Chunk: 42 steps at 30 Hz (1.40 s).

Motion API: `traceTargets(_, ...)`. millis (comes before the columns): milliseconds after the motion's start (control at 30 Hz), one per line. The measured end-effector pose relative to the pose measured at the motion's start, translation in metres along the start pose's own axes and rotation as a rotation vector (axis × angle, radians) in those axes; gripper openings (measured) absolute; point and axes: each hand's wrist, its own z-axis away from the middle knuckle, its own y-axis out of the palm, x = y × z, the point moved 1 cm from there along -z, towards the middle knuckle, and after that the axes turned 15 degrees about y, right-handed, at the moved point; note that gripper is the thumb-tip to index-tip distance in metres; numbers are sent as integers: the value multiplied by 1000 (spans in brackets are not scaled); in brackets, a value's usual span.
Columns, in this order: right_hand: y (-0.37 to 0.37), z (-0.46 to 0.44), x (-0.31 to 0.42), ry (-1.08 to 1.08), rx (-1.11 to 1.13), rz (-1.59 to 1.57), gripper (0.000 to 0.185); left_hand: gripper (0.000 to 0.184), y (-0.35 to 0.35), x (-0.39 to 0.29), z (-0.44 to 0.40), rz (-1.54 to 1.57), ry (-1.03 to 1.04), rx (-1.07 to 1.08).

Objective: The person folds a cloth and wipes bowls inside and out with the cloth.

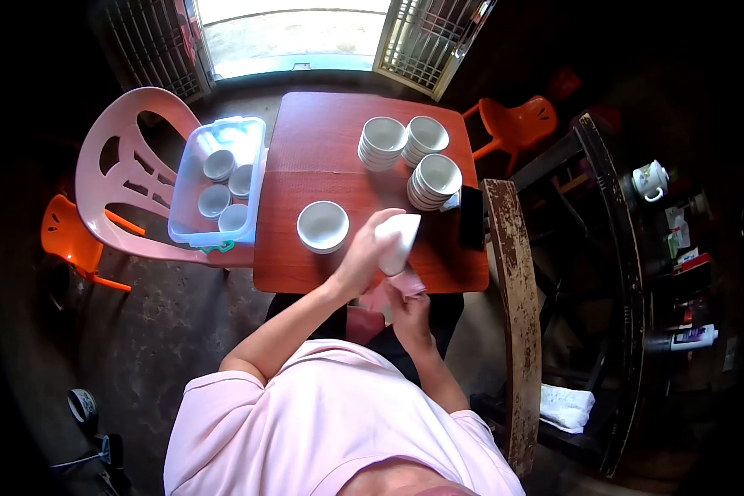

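Note:
A white bowl (399, 240) is tipped on its side above the front of the table, with the fingers of my left hand (362, 258) closed round it. Just below, my right hand (412, 316) is closed on a pink cloth (407, 283), which meets the bowl's lower edge. To the left of my hands, a short stack of white bowls (322, 226) stands upright on the red table (306, 136). Three taller stacks stand farther back: one at left (383, 136), one behind at right (427, 136), and a nearer one (435, 178).
On a pink chair (112, 174) at the left sits a clear plastic bin (175, 217) with several white bowls inside. A dark flat object (471, 217) lies at the table's right edge, beside a worn wooden bench (512, 331). Orange chairs (517, 124) stand farther out.

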Motion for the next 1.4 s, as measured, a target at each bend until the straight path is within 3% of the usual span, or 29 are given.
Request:
traceTargets(33, -12, 2, 15, 259, 328, -666, 18, 59, 4, 0, 8, -118, 94, 64)
traceTargets(100, -4, 6, 23, 154, -46, -456, 20, 61, 15, -5, 17, -222, 193, 113)
traceTargets(133, -1, 8, 8, 109, -111, -211, 22, 60, 13, -4, 16, -211, 117, 101)
traceTargets(167, 2, 4, -2, -172, -248, 117, 25, 59, 9, -4, 13, -200, 40, 89)
traceTargets(200, 2, 2, -8, -230, -233, 251, 26, 58, 6, -3, 10, -187, -35, 78)
traceTargets(267, -4, -8, -12, -546, -297, 503, 24, 58, -5, -1, 2, 20, -361, 58)
traceTargets(333, -5, 2, -32, -178, -153, 205, 22, 50, -15, 9, 1, 31, -358, 57)
traceTargets(367, -5, 6, -39, 7, -81, 57, 22, 54, -12, 5, 2, -184, -201, 129)
traceTargets(400, -12, 5, 20, 193, -139, -394, 16, 58, -6, -1, 4, -396, -42, 201)
traceTargets(467, -16, 0, 18, 365, -34, -902, 14, 61, 6, -12, 9, -505, 190, 269)
traceTargets(533, -5, 8, 6, 128, -145, -373, 10, 54, 7, -20, 6, -583, 230, 238)
traceTargets(600, 0, 11, -4, -184, -101, 149, 18, 49, 1, -13, 1, -307, -100, 97)
traceTargets(633, 3, 4, -8, -302, -183, 217, 20, 50, -6, 1, -1, -87, -180, 76)
traceTargets(667, -4, 0, -7, -448, -110, 384, 22, 51, -7, 0, -1, 26, -316, 39)
traceTargets(733, -9, 0, -2, -510, -154, 416, 17, 57, -5, -6, 2, 126, -489, -33)
traceTargets(800, -8, 9, -12, -123, -59, 151, 14, 63, -8, 1, 6, 2, -383, 5)
traceTargets(833, -9, 12, -16, 252, 64, -295, 17, 70, -9, 4, 9, -274, -61, 125)
traceTargets(867, -17, 11, 24, 290, 40, -496, 17, 67, 1, -8, 12, -393, 48, 112)
traceTargets(933, -5, 17, 24, 214, 7, -430, 16, 53, 4, -13, 12, -341, 125, 70)
traceTargets(967, 7, 17, 17, 246, 104, -348, 13, 40, 4, -16, 11, -310, 80, 54)
traceTargets(1000, 5, 14, 14, 13, 54, -100, 12, 33, 1, -11, 8, -269, 35, 51)
traceTargets(1067, 0, 3, 2, -440, -85, 284, 14, 31, 1, -10, 3, 81, -351, -80)
traceTargets(1100, -1, -4, -16, -528, -84, 378, 16, 34, -5, -9, 2, 161, -436, -40)
traceTargets(1200, 0, 8, -25, -98, -126, 120, 14, 46, 1, 1, 7, 254, -362, -115)
traceTargets(1233, -4, 12, -12, 343, 63, -455, 14, 60, -3, 14, 11, -41, -183, 21)
traceTargets(1267, -4, 11, -5, 230, -16, -626, 16, 64, 10, 0, 16, -169, -45, 120)
traceTargets(1333, 1, 14, -9, 250, -82, -422, 16, 62, 8, 4, 19, -283, -19, 158)
traceTargets(1400, 5, 13, -24, -43, -148, 81, 19, 58, 1, 15, 15, -233, -193, 85)
